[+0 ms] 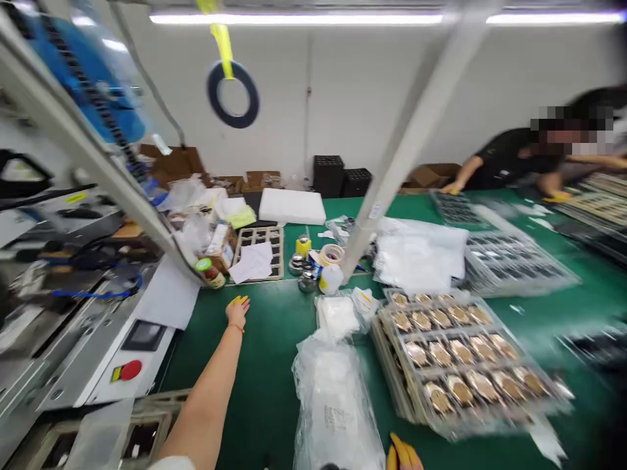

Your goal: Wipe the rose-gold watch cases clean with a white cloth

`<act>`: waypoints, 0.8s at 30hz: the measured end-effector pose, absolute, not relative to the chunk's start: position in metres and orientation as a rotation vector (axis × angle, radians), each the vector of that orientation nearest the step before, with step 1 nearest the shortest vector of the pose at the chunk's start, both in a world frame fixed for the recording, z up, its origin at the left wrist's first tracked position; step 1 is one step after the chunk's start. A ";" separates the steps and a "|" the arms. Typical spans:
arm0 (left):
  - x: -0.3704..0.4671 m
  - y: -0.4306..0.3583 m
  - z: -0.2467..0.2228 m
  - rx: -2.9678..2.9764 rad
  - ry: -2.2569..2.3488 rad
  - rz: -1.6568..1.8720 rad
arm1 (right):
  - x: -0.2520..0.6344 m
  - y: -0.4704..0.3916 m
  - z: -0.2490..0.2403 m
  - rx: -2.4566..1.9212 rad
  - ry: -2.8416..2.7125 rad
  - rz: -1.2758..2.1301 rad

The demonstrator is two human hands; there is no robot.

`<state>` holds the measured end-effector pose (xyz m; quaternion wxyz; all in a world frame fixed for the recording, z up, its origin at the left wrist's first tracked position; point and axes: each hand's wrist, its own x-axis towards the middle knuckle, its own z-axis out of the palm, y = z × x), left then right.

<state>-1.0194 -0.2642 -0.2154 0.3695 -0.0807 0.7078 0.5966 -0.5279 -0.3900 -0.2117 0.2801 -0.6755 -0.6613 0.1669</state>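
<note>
My left hand, with yellow covers on its fingertips, reaches out over the green table, just below a tray with papers on it. Its fingers are small and blurred, so whether they grip anything is unclear. At the bottom edge, only the yellow-covered fingers of my right hand show, beside a clear plastic bag and below a stack of trays with gold-coloured round parts. The rest of that hand is out of frame.
A slanted metal post rises between the trays and small bottles. A tape roll hangs above. On the left stands a machine with a red button. Another person leans over trays at the far right.
</note>
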 end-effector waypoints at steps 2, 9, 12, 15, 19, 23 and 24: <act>-0.987 -0.281 -0.210 -0.122 1.859 1.526 | -0.532 -0.403 -0.200 -1.870 -1.718 0.455; -0.846 -0.310 -0.173 0.413 1.569 1.351 | -0.525 -0.421 -0.145 -1.836 -1.629 0.514; -0.807 -0.316 -0.154 0.585 1.459 1.265 | -0.510 -0.418 -0.128 -1.732 -1.630 0.532; -0.773 -0.317 -0.150 0.734 1.382 1.176 | -0.476 -0.395 -0.105 -1.618 -1.629 0.553; -0.721 -0.311 -0.159 0.763 1.406 1.164 | -0.400 -0.324 -0.065 -1.573 -1.473 0.499; -0.678 -0.290 -0.153 0.766 1.516 1.314 | -0.311 -0.221 -0.032 -1.561 -1.246 0.568; -0.670 -0.282 -0.146 0.767 1.554 1.370 | -0.290 -0.195 -0.026 -1.550 -1.191 0.616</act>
